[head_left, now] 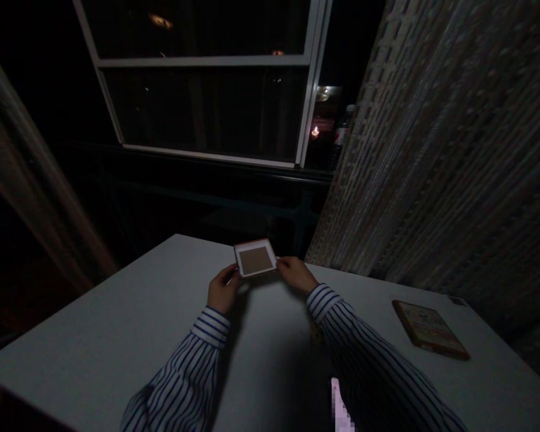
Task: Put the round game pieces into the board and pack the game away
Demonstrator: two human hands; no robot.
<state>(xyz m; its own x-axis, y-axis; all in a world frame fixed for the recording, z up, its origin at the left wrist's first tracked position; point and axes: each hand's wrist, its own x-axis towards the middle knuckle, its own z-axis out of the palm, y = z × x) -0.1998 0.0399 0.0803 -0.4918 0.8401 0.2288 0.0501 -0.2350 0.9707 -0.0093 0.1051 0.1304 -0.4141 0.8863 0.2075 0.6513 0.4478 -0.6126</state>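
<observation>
Dim room, dark window behind; pale table in front. Item 1: small square tray, white rim, brown inner panel, held just above the far table edge between 2 hands. Left hand pinches its left edge; right hand pinches its right edge; both closed on it. Item 2: flat picture box, lying well apart at right. Striped sleeves on both arms.

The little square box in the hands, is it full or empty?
Empty, as far as it shows. The square box, held between the left hand and right hand, shows only its flat brown bottom.
</observation>
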